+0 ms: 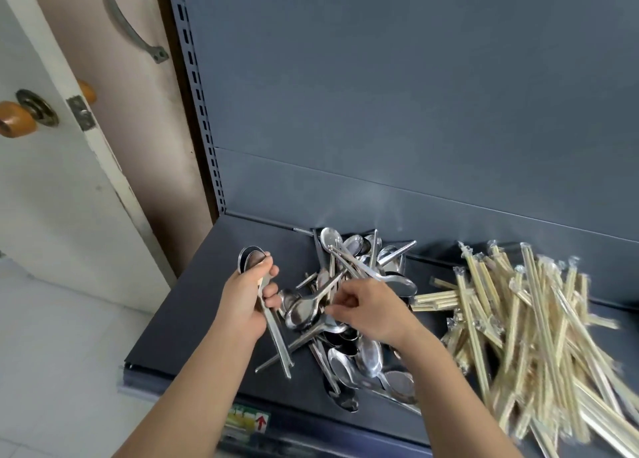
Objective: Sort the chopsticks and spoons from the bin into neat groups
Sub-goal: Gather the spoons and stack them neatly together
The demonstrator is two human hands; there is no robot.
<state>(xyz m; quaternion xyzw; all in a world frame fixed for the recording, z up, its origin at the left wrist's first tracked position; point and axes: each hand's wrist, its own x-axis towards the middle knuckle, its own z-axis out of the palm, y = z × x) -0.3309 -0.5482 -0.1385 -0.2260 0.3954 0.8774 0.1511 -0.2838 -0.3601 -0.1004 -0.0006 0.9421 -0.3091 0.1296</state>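
Under and beyond the right fingers, a shallow tray [394, 398], mostly hidden, heaped with a loose pile of spoons [366, 350]: well over a dozen, too tangled for an exact count. Off to the right of those fingers, outside the tray, a heap of chopsticks [539, 322] in clear wrappers on the shelf [193, 329]: dozens, crossing every way.

In the left hand [243, 302], fingers curled tight round a nested stack of spoons [254, 260], perhaps three or four, bowls up above the thumb, handles slanting down past the palm.

On the right hand [368, 310], fingers bent close together, tips pinching the handle of the top spoon [304, 314] on the pile, just beside the left fingertips.
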